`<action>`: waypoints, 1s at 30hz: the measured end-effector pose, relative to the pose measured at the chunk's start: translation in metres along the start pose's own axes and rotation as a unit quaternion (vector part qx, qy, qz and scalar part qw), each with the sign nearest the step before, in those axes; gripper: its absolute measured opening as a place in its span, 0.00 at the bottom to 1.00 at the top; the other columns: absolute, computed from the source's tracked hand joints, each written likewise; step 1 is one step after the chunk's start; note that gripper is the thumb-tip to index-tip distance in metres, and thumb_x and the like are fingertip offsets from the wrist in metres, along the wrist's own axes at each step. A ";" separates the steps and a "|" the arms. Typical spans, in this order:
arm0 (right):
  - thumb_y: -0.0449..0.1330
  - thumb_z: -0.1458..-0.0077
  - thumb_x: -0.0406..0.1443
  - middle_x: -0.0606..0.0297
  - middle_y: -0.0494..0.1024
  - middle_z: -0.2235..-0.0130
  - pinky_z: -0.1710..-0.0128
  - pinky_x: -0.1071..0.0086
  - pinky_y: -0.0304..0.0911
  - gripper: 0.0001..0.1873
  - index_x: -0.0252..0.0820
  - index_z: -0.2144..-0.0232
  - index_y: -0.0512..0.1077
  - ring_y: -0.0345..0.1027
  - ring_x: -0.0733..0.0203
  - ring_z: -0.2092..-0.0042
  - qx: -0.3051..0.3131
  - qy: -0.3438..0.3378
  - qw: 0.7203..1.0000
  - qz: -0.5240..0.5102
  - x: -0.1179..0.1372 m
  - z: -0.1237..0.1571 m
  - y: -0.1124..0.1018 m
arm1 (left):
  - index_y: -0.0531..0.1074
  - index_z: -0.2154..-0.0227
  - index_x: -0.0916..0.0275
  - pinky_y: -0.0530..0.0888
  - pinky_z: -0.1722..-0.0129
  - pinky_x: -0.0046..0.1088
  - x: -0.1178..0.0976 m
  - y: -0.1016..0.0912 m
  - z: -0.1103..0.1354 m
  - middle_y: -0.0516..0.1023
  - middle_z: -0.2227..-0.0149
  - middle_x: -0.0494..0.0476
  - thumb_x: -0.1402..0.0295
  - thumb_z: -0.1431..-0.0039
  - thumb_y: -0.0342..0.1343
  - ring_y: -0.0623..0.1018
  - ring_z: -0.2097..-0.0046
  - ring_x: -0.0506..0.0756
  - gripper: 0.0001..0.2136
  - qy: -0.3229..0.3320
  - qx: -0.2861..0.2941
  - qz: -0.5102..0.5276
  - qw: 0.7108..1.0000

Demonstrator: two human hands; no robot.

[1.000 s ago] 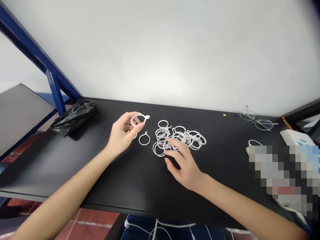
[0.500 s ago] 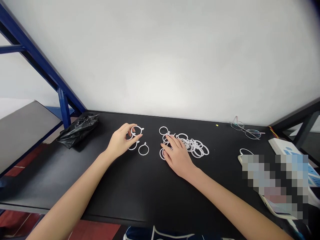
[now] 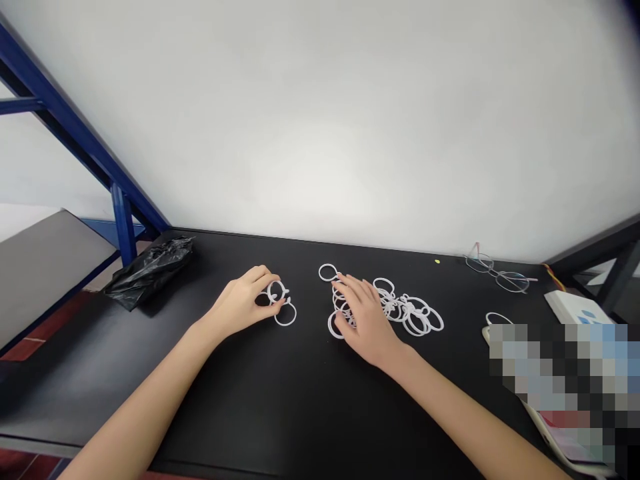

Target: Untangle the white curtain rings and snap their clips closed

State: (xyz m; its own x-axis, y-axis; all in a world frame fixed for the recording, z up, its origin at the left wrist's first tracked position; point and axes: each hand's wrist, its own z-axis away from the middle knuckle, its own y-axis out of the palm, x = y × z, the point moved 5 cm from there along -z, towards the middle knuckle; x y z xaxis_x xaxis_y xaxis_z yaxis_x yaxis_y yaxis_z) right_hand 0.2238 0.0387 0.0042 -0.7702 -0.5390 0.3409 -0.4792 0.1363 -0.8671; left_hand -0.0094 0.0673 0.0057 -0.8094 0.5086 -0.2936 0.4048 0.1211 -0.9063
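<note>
A heap of several white plastic rings lies on the black table. My right hand rests flat on the heap's left side with its fingers spread over the rings. One ring sits apart just beyond those fingertips. My left hand is low on the table, its thumb and fingers pinched on a white ring. Another ring lies touching that one, just to its right.
A crumpled black plastic bag lies at the table's left end by a blue metal frame. Eyeglasses sit at the back right near a white box. A blurred patch covers the right front.
My left hand has lowered its ring from the air down to the table beside the loose ring. My right hand has slid forward onto the heap.
</note>
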 end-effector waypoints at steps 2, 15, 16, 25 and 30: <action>0.53 0.41 0.32 0.51 0.71 0.41 0.39 0.46 0.57 0.20 0.39 0.47 0.69 0.62 0.45 0.39 -0.011 0.004 1.000 -0.019 -0.005 -0.017 -0.003 | 0.72 0.59 0.60 0.71 0.68 0.25 0.000 -0.001 0.000 0.74 0.60 0.56 0.58 0.40 0.55 0.74 0.62 0.54 0.13 -0.006 0.011 -0.007 1.000; 0.58 0.44 0.26 0.56 0.75 0.65 0.59 0.60 0.62 0.07 0.38 0.70 0.74 0.70 0.53 0.62 0.121 0.107 0.987 0.019 -0.027 -0.074 0.019 | 0.75 0.61 0.61 0.72 0.69 0.27 0.005 0.002 0.000 0.73 0.58 0.57 0.57 0.39 0.53 0.76 0.60 0.55 0.14 -0.041 0.059 -0.054 0.996; 0.57 0.44 0.25 0.57 0.76 0.66 0.59 0.60 0.62 0.08 0.38 0.72 0.74 0.70 0.53 0.62 0.117 0.104 0.988 0.016 -0.026 -0.075 0.019 | 0.75 0.60 0.61 0.72 0.69 0.27 0.005 0.002 0.000 0.73 0.58 0.57 0.57 0.40 0.53 0.76 0.61 0.55 0.14 -0.042 0.060 -0.056 0.996; 0.59 0.43 0.28 0.64 0.78 0.66 0.60 0.66 0.68 0.06 0.42 0.64 0.72 0.74 0.59 0.62 -0.080 0.003 0.985 -0.153 -0.004 -0.035 -0.015 | 0.73 0.59 0.61 0.71 0.64 0.28 0.012 0.001 0.001 0.74 0.63 0.56 0.53 0.35 0.50 0.75 0.60 0.55 0.16 -0.057 -0.057 0.019 0.997; 0.59 0.41 0.29 0.65 0.79 0.68 0.64 0.66 0.72 0.06 0.45 0.63 0.72 0.76 0.60 0.66 -0.199 -0.060 0.962 -0.175 -0.005 0.009 -0.033 | 0.73 0.58 0.62 0.70 0.69 0.25 -0.010 -0.002 -0.002 0.73 0.65 0.56 0.57 0.35 0.52 0.73 0.63 0.53 0.14 -0.020 -0.066 0.124 0.990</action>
State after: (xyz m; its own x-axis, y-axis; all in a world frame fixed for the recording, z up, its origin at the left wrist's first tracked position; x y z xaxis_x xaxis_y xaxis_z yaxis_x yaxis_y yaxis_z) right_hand 0.2471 0.0296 0.0279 -0.4889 -0.6992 0.5216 -0.8425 0.2235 -0.4901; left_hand -0.0012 0.0637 0.0107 -0.6930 0.5029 -0.5166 0.6434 0.1081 -0.7578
